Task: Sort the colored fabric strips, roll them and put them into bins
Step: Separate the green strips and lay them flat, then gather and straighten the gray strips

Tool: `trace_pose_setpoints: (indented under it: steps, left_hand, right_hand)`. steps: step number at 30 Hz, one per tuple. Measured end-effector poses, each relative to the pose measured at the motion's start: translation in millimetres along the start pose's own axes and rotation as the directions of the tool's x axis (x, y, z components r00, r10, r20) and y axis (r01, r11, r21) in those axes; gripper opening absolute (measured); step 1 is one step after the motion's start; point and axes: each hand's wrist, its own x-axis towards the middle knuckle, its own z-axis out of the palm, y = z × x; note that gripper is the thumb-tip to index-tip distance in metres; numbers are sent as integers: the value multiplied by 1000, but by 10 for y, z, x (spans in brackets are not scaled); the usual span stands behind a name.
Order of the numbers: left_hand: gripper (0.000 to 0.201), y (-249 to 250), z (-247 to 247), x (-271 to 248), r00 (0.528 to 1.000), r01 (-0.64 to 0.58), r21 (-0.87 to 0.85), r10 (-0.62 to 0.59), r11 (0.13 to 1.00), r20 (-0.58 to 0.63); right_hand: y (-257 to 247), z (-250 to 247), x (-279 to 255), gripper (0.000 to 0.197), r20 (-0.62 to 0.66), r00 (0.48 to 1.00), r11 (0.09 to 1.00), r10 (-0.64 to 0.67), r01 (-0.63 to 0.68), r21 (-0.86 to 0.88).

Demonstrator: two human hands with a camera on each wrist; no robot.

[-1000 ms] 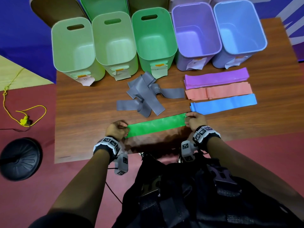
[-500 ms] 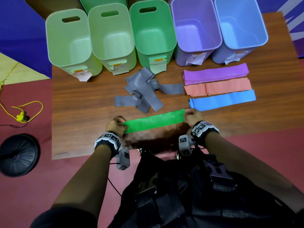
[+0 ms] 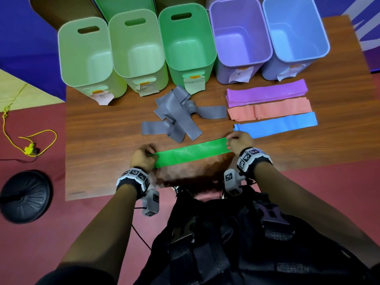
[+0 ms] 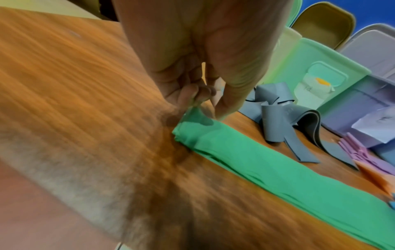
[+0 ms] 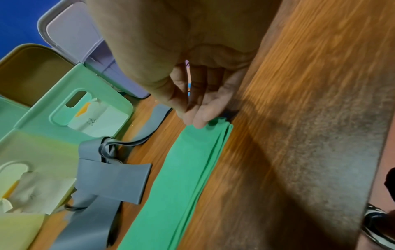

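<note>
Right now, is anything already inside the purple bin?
No, the purple bin shows only its bare floor in the head view; the purple strips lie on the table.

The table [image 3: 115, 128] is wood-grained, brown, with a slight sheen. The green strips [image 3: 191, 154] look like thin, smooth, matt elastic cloth or rubbery sheet, layered at the edges. At 12 o'clock from them, the grey strips [image 3: 176, 118] look thicker and rubbery, with a dull shine. The bins [image 3: 189, 64] are smooth plastic, faintly glossy, bearing crumpled paper labels [image 3: 193, 84].
</note>
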Motion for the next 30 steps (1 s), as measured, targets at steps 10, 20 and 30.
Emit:
trace_pose_setpoints:
  steps: [10, 20, 30]
  left_hand:
    - [14, 399, -153, 107, 993, -112, -5, 112, 994, 46]
    - [9, 948, -312, 321, 975, -214, -10, 214, 977, 62]
    - [10, 1190, -325, 622, 932, -335, 101, 314, 937, 179]
  right_hand:
    - [-389, 138, -46, 22, 96, 992, 994, -84, 77, 78]
    - [-877, 376, 3, 16, 229, 953, 973, -199, 221, -71]
    - [-836, 706, 348, 24, 244, 955, 934, -170, 235, -268]
